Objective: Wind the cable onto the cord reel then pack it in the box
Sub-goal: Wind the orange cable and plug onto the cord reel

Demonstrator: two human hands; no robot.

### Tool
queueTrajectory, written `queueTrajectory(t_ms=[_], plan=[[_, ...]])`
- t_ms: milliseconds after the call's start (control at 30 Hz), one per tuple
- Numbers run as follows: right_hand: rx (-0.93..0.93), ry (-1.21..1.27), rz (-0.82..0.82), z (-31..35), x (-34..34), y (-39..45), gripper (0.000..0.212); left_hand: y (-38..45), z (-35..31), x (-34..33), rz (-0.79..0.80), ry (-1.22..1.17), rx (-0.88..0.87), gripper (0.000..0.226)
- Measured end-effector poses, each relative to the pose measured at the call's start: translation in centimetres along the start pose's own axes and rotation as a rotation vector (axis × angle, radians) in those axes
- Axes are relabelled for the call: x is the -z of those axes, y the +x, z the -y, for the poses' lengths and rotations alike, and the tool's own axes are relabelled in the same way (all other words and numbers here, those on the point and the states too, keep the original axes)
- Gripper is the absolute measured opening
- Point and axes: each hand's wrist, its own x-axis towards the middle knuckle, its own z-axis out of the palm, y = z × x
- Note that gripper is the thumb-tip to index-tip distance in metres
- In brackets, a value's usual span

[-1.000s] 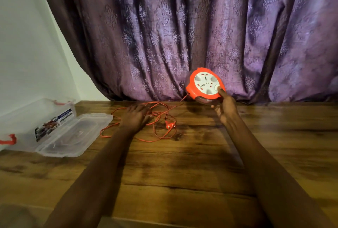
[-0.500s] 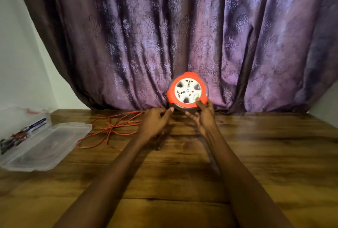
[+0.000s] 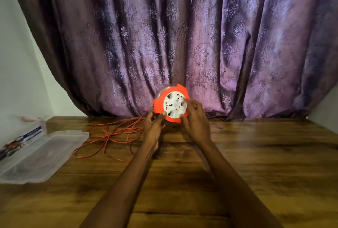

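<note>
I hold an orange cord reel [image 3: 171, 102] with a white socket face upright above the far side of the wooden table [image 3: 256, 163]. My left hand [image 3: 153, 127] grips its lower left rim, thumb on the orange edge. My right hand [image 3: 195, 120] holds its right side, fingers curled over the white face. An orange cable [image 3: 113, 134] runs from the reel's left side and lies in loose tangled loops on the table. A clear plastic box [image 3: 20, 132] stands open at the left edge, its lid [image 3: 45, 154] lying flat beside it.
A purple patterned curtain [image 3: 182, 35] hangs right behind the table's far edge. A white wall is at the left. Printed papers or a label show inside the box.
My left hand has come up from the cable to the reel's lower left rim. The reel has turned and tilted in my hands. The camera has shifted a little.
</note>
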Motion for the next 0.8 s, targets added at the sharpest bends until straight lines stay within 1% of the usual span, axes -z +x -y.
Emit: queueTrajectory(t_ms=[33, 67, 133, 200, 267, 367, 433, 500, 533, 567, 600, 633, 700, 733, 767, 800], plan=[[0.107, -0.134, 0.026, 0.1, 0.1, -0.1, 0.056, 0.1, 0.1, 0.4, 0.023, 0.034, -0.024, 0.022], [0.14, -0.22, 0.046, 0.4, 0.0, -0.1, 0.053, 0.1, 0.3, 0.6, 0.048, 0.071, -0.045, 0.026], [0.1, -0.366, 0.051, 1.4, -0.2, 0.0, 0.052, -0.1, 0.6, 0.7, 0.076, 0.121, -0.084, 0.028], [0.075, -0.475, 0.055, 1.6, -0.5, 0.0, 0.056, -0.3, 0.9, 0.5, 0.054, 0.118, -0.104, 0.025], [0.037, -0.498, 0.055, 1.7, -0.5, -0.5, 0.055, -0.6, 1.0, 0.3, 0.021, 0.117, -0.119, 0.025], [-0.012, -0.488, -0.015, 1.9, -0.9, -0.7, 0.049, -0.7, 1.1, 0.0, 0.001, 0.106, -0.122, 0.028], [-0.043, -0.479, -0.035, 2.1, -1.0, -0.6, 0.052, -0.8, 1.1, 0.0, 0.009, 0.115, -0.125, 0.031], [-0.071, -0.469, 0.016, 1.9, -0.9, -0.3, 0.056, -0.8, 1.1, 0.0, 0.013, 0.151, -0.144, 0.035], [-0.128, -0.455, 0.059, 1.8, -0.8, -0.4, 0.057, -0.8, 1.2, 0.0, 0.015, 0.171, -0.157, 0.036], [-0.244, -0.381, 0.094, 2.0, -0.8, -0.3, 0.058, -0.9, 1.2, 0.1, 0.02, 0.187, -0.175, 0.035], [-0.413, -0.241, 0.116, 2.3, -0.7, -0.1, 0.058, -1.0, 1.3, 0.1, 0.026, 0.201, -0.2, 0.035], [-0.638, 0.023, 0.106, 2.9, -0.7, 0.4, 0.055, -1.1, 1.4, 0.1, 0.039, 0.223, -0.227, 0.036], [-1.071, 0.732, 0.015, 3.7, -0.5, 1.1, 0.041, -1.3, 1.7, 0.0, 0.058, 0.253, -0.247, 0.035], [-1.202, 0.933, 0.012, 3.9, -0.2, 1.3, 0.04, -1.4, 1.9, -0.1, 0.053, 0.243, -0.231, 0.036], [-1.261, 1.014, 0.025, 3.9, -0.1, 1.3, 0.043, -1.5, 1.9, -0.3, 0.049, 0.228, -0.212, 0.037], [-1.267, 1.021, 0.037, 3.9, 0.1, 1.2, 0.045, -1.6, 1.9, -0.5, 0.048, 0.197, -0.194, 0.037]])
